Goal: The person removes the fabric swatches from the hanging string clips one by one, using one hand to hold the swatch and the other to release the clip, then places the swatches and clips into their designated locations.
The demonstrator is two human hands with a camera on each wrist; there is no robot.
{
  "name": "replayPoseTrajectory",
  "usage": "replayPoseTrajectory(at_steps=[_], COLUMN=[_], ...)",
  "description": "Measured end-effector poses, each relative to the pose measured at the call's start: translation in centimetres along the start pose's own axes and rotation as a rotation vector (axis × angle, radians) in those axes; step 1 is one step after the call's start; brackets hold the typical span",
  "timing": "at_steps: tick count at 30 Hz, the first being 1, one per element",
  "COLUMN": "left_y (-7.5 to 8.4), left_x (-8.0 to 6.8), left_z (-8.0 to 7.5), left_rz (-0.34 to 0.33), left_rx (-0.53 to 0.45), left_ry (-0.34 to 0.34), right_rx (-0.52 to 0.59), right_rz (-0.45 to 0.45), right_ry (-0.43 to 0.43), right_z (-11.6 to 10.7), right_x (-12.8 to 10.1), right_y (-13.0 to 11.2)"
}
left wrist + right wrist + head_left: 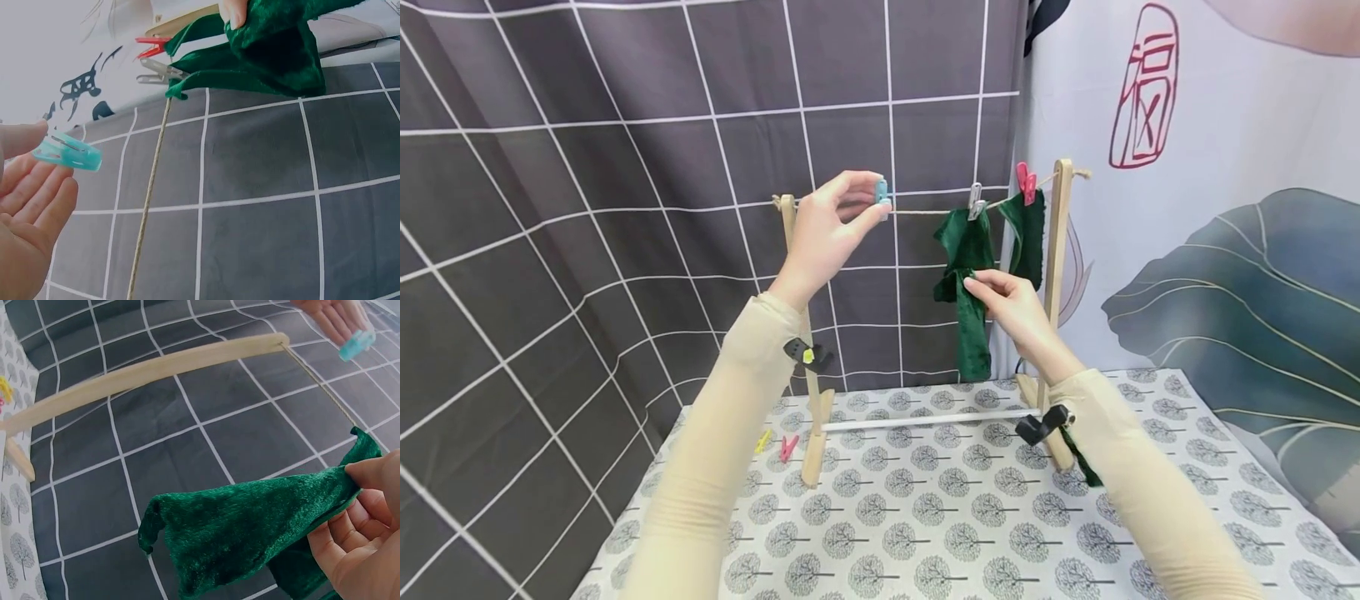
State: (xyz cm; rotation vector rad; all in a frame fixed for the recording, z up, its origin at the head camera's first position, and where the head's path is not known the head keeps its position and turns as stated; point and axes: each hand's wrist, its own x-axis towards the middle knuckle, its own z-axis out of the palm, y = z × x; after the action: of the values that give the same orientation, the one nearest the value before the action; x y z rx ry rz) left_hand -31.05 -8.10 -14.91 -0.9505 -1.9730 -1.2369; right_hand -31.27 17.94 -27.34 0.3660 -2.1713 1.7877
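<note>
My left hand (822, 233) pinches a teal clothespin (69, 152) between thumb and fingers, close to the line at the left of the hung cloths. With thumb and fingertips my right hand (1018, 315) grips a green velvet cloth (974, 337) partway down. That cloth hangs from the cord (917, 212) under a grey clothespin (976, 202) at its top, its lower part dangling below my fingers. To its right, a second green piece (1028, 242) is clipped by a red clothespin (1027, 183). In the right wrist view the cloth's folds spread out left of my fingers.
A wooden post (1060, 242) on the right and another post (787, 218) on the left carry the cord; a white bar (925, 419) joins their feet. Yellow (763, 442) and pink (788, 448) clothespins lie left of the stand. More green fabric (1084, 463) shows behind my right wrist.
</note>
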Motion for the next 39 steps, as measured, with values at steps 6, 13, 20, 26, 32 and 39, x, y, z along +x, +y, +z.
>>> replayPoseTrajectory(at_steps=[6,13,20,26,32,39], left_y=[-0.1,-0.4,-1.4,-2.5,-3.3,-4.6], left_x=[-0.7,-1.5,-3.0,-4.2,-5.4,-7.0], left_z=[-1.4,-3.1,-4.9,-6.3,-7.8,-9.9], left_rz=[-0.014,-0.050,-0.083,-0.103,-0.133,-0.179], left_rx=[0.006,0.065,0.116,0.121,0.148,0.225], left_ry=[0.025,0.054,0.081,0.120,0.147,0.174], right_rx=[-0.034,-0.130,-0.172,-0.215,-0.234,-0.282], right_rz=[0.006,-0.008,-0.002,0.040,0.054,0.076], right_ry=[0.001,0.013,0.022,0.023,0.044,0.102], right_z=[-0.8,-2.4,-4.1,-6.1,-8.4,-11.1], right_x=[-0.3,-0.8,-1.1,-1.6,-2.2,-2.6], right_y=[-0.1,-0.2,0.4,1.0,1.4,2.2])
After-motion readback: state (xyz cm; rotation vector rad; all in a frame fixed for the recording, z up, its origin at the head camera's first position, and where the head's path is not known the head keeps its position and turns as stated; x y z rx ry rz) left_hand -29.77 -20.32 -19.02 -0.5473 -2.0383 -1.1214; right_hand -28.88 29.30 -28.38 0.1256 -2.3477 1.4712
